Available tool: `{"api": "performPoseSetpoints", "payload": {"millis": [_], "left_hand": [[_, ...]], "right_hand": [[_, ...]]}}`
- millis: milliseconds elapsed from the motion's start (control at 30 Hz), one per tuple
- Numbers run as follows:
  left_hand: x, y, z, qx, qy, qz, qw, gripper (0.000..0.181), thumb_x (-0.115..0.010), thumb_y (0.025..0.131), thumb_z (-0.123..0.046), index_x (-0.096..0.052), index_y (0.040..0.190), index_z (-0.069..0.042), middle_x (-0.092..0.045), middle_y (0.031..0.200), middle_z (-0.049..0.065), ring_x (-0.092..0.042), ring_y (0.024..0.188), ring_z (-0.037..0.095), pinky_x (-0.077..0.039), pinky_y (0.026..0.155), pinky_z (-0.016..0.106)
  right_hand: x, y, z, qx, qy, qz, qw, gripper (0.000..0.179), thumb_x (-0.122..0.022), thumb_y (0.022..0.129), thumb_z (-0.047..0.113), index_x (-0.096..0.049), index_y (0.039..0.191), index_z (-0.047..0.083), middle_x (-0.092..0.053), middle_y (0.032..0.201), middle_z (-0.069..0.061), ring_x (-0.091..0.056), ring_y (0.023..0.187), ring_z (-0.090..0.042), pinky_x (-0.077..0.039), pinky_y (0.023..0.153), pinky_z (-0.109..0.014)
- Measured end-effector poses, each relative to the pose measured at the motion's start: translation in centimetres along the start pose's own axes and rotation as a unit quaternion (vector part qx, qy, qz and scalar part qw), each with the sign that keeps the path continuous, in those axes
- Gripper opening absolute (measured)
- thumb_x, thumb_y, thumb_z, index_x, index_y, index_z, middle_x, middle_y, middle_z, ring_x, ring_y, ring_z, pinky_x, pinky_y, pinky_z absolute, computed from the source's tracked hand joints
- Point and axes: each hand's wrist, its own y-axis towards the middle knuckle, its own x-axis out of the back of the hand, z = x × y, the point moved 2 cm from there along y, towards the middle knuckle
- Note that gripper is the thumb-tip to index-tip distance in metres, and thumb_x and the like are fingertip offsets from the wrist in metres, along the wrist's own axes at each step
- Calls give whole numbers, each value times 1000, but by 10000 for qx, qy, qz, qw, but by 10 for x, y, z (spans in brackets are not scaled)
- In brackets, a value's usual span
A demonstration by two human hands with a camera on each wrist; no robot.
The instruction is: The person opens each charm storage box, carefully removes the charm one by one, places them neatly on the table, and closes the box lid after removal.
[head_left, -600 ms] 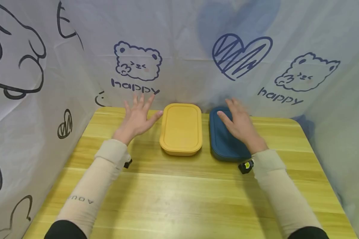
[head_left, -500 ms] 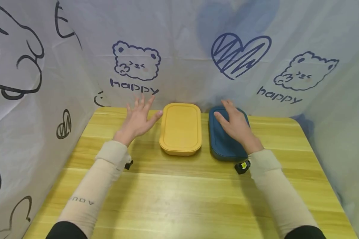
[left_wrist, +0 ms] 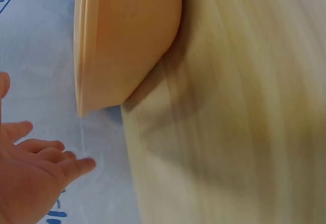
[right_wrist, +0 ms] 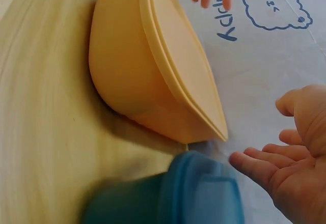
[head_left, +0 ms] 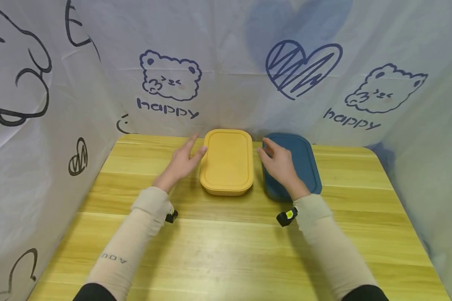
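Note:
A yellow lidded food container (head_left: 227, 161) stands on the table, its lid on. To its right is a dark blue lidded container (head_left: 301, 163), partly covered by my right hand and wrist. My left hand (head_left: 181, 162) is beside the yellow container's left side, fingers extended and thumb overlapping the lid edge in the head view. Over the blue container's left part, my right hand (head_left: 280, 164) has its fingers pointing toward the yellow container. In the right wrist view that hand (right_wrist: 288, 158) is apart from both containers and holds nothing. The left wrist view shows a bare left palm (left_wrist: 35, 173).
The wooden table (head_left: 218, 251) ends at a white cloth backdrop (head_left: 233, 92) right behind both containers. More cloth with drawings hangs at the left and right sides. A narrow gap separates the two containers.
My right hand has moved left across the blue container toward the yellow one. My left hand has shifted right, closer to the yellow container, its fingers less spread. Both containers stay in place.

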Motion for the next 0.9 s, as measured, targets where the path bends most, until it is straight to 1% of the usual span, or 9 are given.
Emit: {"api": "performPoseSetpoints", "payload": {"millis": [67,167,300,400,533,667,800,900], "left_hand": [[-4,-1,1,61,-294,-85,9995,74,-42,111,-54,-19,171,-18,-26,173,19,-30,158,44,-25,129,58],[-9,-2,3,154,-832,-203,9962,70,-46,112,-46,-23,170,-13,-34,168,26,-37,155,44,-32,127,55],[-16,-3,4,380,-1586,-270,9862,65,-48,113,-36,-29,167,-8,-43,161,31,-45,151,42,-39,124,52],[-22,-4,5,534,-1891,-238,9802,63,-49,113,-34,-30,167,-7,-49,158,28,-50,148,39,-41,122,49],[-30,-4,5,619,-1997,-138,9778,63,-49,113,-32,-30,167,-6,-54,155,26,-54,145,37,-45,119,49],[-33,-6,5,707,-2016,-52,9769,63,-49,113,-33,-30,166,-5,-55,154,26,-55,144,37,-47,118,49],[-36,-6,5,727,-2004,-23,9770,61,-49,113,-32,-32,165,-5,-49,160,24,-50,148,37,-46,118,49],[-39,-5,6,759,-1999,-95,9768,60,-49,113,-31,-34,165,-5,-47,162,23,-49,149,37,-46,118,48]], "right_hand": [[-4,-1,-1,-41,-19,20,10000,57,-56,110,32,-45,160,7,-52,159,-18,-63,136,-34,-55,107,-52],[-11,-1,-1,-118,-80,-7,9999,55,-55,110,29,-47,158,5,-56,156,-19,-65,133,-35,-56,106,-51],[-21,-2,-1,-214,-100,-185,9996,51,-55,109,24,-51,155,2,-62,149,-21,-68,128,-36,-58,102,-51],[-27,-3,-1,-302,-77,-315,9990,49,-56,109,22,-54,153,1,-64,145,-22,-71,123,-36,-59,100,-51],[-32,-4,-2,-400,1,-397,9984,49,-57,108,21,-55,152,1,-64,145,-24,-72,121,-37,-60,99,-50],[-34,-4,-2,-482,8,-299,9984,50,-54,109,20,-52,154,0,-61,148,-25,-70,125,-37,-59,101,-49],[-37,-2,0,-629,-69,-98,9979,51,-49,111,20,-47,157,-1,-56,153,-26,-64,132,-39,-56,105,-51],[-42,-2,2,-782,-100,46,9969,52,-46,112,20,-42,159,-1,-54,154,-27,-59,138,-41,-53,109,-52]]}}
